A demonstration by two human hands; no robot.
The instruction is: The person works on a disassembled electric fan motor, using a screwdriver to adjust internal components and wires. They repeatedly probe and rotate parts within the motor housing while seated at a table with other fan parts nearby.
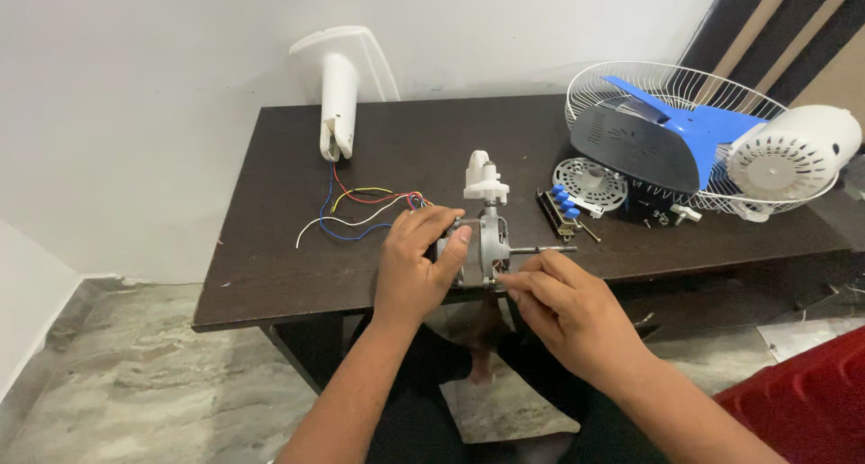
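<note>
No packages, labels, signs or screens visible anywhere on desk or around it.

I am seeing dull grey metal on the motor (487, 252), glossy white plastic on the stand (338, 86), and a matt dark wood-look table (270, 275) lying underneath.

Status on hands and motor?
Left hand grips motor. Right hand pinches at its lower edge. Wires trail left, nothing blocking.
</note>
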